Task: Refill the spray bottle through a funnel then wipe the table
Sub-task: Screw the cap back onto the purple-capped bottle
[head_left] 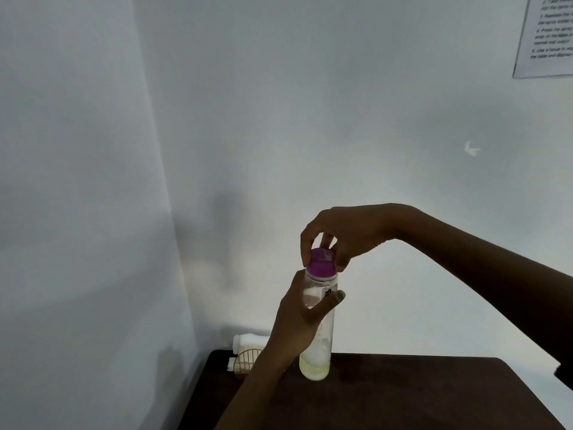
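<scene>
- Pale walls back our dark brown surface [418, 395].
- Our left hand [302, 318] grips the clear plastic bottle [319, 339], upright mid-surface.
- Our right hand [344, 234] pinches its purple cap [322, 264].
- Twisting hard could tip it, spilling yellowish liquid.

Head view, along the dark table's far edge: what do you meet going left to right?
White folded tissues → gold wire holder → left hand → clear bottle with purple cap, which holds a little pale liquid.
</scene>
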`<state>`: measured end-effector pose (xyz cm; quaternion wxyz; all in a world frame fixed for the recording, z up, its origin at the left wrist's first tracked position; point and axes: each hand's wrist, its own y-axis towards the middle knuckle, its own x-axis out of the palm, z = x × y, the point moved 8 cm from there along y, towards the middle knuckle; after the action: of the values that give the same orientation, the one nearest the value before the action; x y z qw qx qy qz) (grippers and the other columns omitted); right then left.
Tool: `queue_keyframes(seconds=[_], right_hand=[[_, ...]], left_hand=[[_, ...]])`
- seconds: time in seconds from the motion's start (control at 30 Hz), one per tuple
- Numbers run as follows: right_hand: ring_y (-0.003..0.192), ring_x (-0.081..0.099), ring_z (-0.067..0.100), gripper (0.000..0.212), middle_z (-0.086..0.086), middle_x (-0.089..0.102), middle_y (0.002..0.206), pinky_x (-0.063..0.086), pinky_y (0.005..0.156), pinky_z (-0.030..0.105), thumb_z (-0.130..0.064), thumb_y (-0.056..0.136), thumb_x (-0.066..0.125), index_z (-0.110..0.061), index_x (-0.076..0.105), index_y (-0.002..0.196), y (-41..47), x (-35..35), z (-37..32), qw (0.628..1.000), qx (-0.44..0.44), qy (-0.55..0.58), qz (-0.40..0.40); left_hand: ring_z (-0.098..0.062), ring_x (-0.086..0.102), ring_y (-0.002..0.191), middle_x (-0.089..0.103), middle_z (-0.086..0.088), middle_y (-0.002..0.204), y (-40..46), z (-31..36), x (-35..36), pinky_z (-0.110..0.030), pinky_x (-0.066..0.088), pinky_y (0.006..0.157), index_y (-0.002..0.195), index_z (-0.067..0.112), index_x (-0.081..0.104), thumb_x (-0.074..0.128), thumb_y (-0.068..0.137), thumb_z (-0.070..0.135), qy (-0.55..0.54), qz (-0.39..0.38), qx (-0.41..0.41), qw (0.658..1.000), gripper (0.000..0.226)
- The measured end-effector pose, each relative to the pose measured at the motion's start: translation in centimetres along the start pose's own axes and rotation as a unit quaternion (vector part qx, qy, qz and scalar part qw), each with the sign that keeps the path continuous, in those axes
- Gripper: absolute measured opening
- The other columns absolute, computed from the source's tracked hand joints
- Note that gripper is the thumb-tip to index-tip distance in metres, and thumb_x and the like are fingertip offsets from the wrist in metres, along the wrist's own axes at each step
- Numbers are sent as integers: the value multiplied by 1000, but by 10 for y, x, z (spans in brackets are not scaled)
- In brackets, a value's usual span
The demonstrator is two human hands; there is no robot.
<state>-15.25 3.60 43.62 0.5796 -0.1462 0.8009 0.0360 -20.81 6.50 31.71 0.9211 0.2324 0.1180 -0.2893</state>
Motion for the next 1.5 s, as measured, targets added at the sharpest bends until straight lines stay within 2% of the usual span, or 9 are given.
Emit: queue_keyframes(seconds=[0.17, 0.4, 0.6, 0.73, 0.83, 0.97, 1.17, 1.33, 1.5], right_hand=[[97, 65, 13, 50, -15, 65, 102, 58, 73, 30, 15, 62, 68, -24, 69, 94, -1, -9, -6, 999, -28, 3, 21], [92, 67, 13, 48, -17, 65, 102, 56, 68, 19, 9, 65, 73, -22, 69, 100, -3, -6, -8, 1000, -6, 3, -2], [63, 69, 11, 29, -3, 70, 96, 56, 65, 28, -36, 77, 73, -25, 65, 102, 0, 1, 7, 995, 85, -47, 20], [55, 64, 17, 45, 10, 70, 80, 47, 51, 22, -55, 76, 67, -14, 63, 93, 4, 7, 12, 981, 136, -135, 37], [60, 69, 21, 46, 12, 70, 82, 43, 48, 20, -50, 80, 65, -7, 61, 95, 4, 13, 12, 973, 151, -173, 31], [68, 69, 19, 31, 2, 63, 100, 52, 60, 27, -34, 74, 76, -19, 62, 98, 3, 16, 7, 982, 117, -148, -10], [89, 60, 16, 37, -3, 59, 110, 55, 74, 35, -11, 68, 78, -23, 67, 102, 1, 16, -7, 989, 58, -137, -17], [64, 70, 17, 33, 2, 69, 92, 48, 52, 21, -42, 71, 77, -21, 64, 92, 3, 17, 9, 986, 127, -112, 1], [48, 64, 19, 53, 9, 66, 60, 43, 48, 18, -54, 75, 68, -5, 61, 94, 3, 23, 17, 972, 175, -155, 13]], left_hand=[[8, 58, 98, 58, 24, 108, 0, -2, 0, -9, 44, 76, 110, 42, 46, 63, 77, 51, -21, -56, -7, 998, 38], [6, 61, 94, 61, 20, 107, -1, -3, 3, -10, 49, 75, 113, 38, 49, 63, 77, 49, -37, -63, -5, 997, 40], [-6, 59, 107, 62, 11, 117, -2, -7, 5, -28, 49, 93, 123, 30, 48, 63, 71, 57, -34, -37, 9, 999, 60], [-7, 57, 112, 59, 12, 123, -2, -12, 12, -29, 47, 98, 129, 35, 42, 64, 66, 64, -41, -51, 6, 998, 72], [-6, 57, 110, 60, 13, 121, -2, -14, 17, -26, 46, 94, 128, 36, 43, 66, 63, 62, -47, -54, -2, 997, 73], [-8, 58, 104, 61, 11, 114, -3, -16, 20, -20, 45, 87, 118, 29, 48, 64, 67, 55, -30, -64, -17, 997, 60], [-8, 56, 114, 58, 12, 126, -1, -15, 17, -29, 45, 99, 129, 31, 43, 61, 67, 62, -19, -69, -18, 997, 72], [-4, 57, 106, 61, 12, 115, -7, -15, 14, -16, 43, 85, 119, 27, 50, 69, 79, 44, -28, -55, -8, 998, 48], [-4, 55, 113, 57, 14, 123, -11, -15, 21, -15, 43, 91, 132, 33, 40, 69, 76, 47, -39, -63, 3, 997, 64]])
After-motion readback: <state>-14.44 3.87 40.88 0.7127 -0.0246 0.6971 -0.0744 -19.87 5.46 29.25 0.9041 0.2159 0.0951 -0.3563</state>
